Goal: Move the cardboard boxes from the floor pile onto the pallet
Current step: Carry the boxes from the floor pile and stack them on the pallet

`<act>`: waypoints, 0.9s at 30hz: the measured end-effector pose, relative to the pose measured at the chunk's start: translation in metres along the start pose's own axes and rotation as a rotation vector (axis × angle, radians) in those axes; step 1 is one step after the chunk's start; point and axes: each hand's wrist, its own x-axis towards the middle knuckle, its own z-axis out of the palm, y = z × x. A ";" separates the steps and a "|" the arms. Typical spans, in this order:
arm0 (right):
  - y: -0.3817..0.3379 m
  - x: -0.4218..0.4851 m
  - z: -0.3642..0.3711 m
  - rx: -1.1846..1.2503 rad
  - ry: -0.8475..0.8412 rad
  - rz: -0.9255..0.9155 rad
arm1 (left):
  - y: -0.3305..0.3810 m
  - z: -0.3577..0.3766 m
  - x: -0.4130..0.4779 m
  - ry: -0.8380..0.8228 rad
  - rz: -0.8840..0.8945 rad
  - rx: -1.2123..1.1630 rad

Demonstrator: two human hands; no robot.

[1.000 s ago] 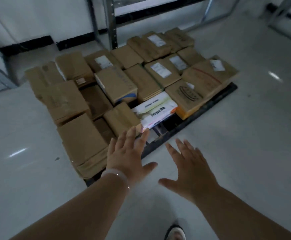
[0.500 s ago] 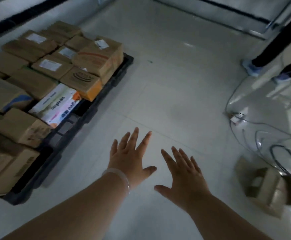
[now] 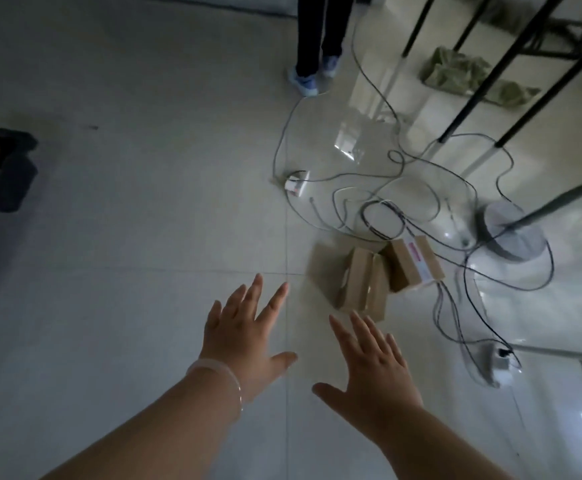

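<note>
Both forearms were extended forward and down in the lower half of the frame. The left hand (image 3: 244, 337), with a pale bracelet (image 3: 213, 370) at the wrist, was palm-down with fingers straight and spread. The right hand (image 3: 372, 368) was held the same way just beside it. Neither grip held anything. The wide, flat posture suggested readiness to take a box by its sides.

The cardboard boxes (image 3: 362, 282) lay on the floor just beyond the right fingertips, right of centre, untouched. Three small ones sat huddled together: one flat, one on edge, and one with a white-and-pink label (image 3: 417, 263) tilted against its neighbour. Cables (image 3: 386, 188) ran up beside the labelled box, so a lift would probably need care against snagging.

The floor (image 3: 144, 237) was pale glossy tile with visible joints, bright with reflections at the right. A white power strip (image 3: 296, 183) sat among the cables at centre, and a round fan base (image 3: 511, 237) stood further right. The pallet (image 3: 5, 174) showed only as a dark corner at the left edge, well apart from the boxes, so each box would need carrying across open floor. At the top of the frame were another person's blue shoes (image 3: 303, 83), dark metal legs (image 3: 473, 88) and a green cloth (image 3: 456, 69).
</note>
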 end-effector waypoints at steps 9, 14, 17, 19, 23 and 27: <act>0.092 0.042 0.000 0.086 -0.030 0.149 | 0.052 0.024 0.082 -0.109 0.065 0.022; 0.143 0.109 0.005 0.088 -0.020 0.243 | 0.074 0.049 0.164 -0.177 0.144 0.027; 0.188 0.157 0.016 0.072 -0.003 0.290 | 0.091 0.073 0.223 -0.198 0.199 0.083; 0.218 0.189 0.036 0.082 0.015 0.308 | 0.100 0.099 0.261 -0.192 0.213 0.101; 0.278 0.250 0.098 0.118 -0.014 0.330 | 0.107 0.178 0.332 -0.242 0.206 0.143; 0.326 0.304 0.177 0.226 -0.088 0.387 | 0.104 0.272 0.387 -0.330 0.161 0.145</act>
